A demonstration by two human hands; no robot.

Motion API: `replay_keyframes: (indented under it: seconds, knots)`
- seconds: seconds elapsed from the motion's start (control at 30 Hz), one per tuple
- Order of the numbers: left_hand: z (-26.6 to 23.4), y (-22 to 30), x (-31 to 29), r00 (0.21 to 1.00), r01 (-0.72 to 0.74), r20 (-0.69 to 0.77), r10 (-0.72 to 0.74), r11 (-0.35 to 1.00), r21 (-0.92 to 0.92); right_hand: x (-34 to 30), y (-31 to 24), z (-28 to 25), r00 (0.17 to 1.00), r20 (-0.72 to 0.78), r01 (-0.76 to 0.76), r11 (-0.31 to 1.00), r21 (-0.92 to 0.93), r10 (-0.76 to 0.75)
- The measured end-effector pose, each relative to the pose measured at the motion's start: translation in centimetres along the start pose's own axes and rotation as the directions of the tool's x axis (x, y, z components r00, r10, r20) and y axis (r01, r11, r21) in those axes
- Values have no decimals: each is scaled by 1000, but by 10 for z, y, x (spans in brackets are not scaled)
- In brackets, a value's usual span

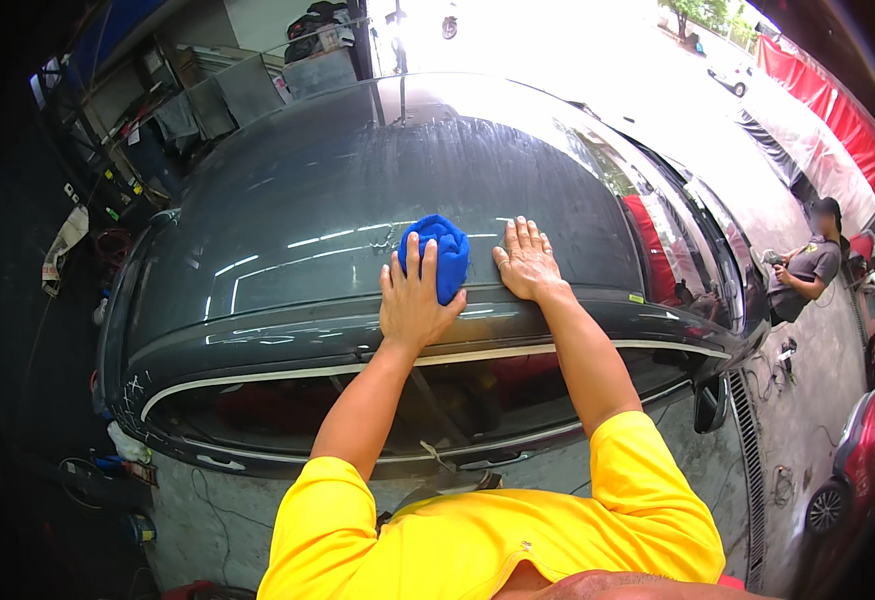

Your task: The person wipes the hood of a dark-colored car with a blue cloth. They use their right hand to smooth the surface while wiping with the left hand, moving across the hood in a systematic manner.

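A dark grey car roof (297,190) spreads out in front of me, with streaky, hazy marks over its far part. My left hand (415,308) presses a bunched blue cloth (449,252) onto the roof near its close edge, fingers laid over the cloth's left side. Just to the right, my right hand (530,266) rests flat on the bare paint with its fingers stretched out and nothing in it. Below both forearms runs the row of dark side windows (477,400) with a pale trim line.
The side mirror (711,402) juts out at the right. Beyond the windshield stands another person (807,265) holding something. A floor drain grate (747,480), a red car (872,450) and cords lie to the right. Panels and shelving (217,100) crowd the far left.
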State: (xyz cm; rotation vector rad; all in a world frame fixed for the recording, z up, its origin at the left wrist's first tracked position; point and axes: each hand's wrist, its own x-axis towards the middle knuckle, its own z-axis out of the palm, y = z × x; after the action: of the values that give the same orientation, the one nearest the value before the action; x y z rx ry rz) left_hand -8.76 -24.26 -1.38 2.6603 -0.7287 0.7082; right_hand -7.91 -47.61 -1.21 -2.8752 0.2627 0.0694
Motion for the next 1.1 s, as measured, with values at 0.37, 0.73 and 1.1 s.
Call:
replay_keyframes:
  seconds: [0.37,0.73,1.1]
  knots:
    - [-133,59,18,961,-179,68,269,786,-591,10,10,10,1000,-29,-5,996,-89,3]
    - [-341,203,-2,423,-718,501,755,617,-324,26,12,30,998,-61,7,995,-99,-13]
    - [-342,184,-22,518,-737,467,717,651,-182,8,9,12,997,-78,-11,998,-60,6]
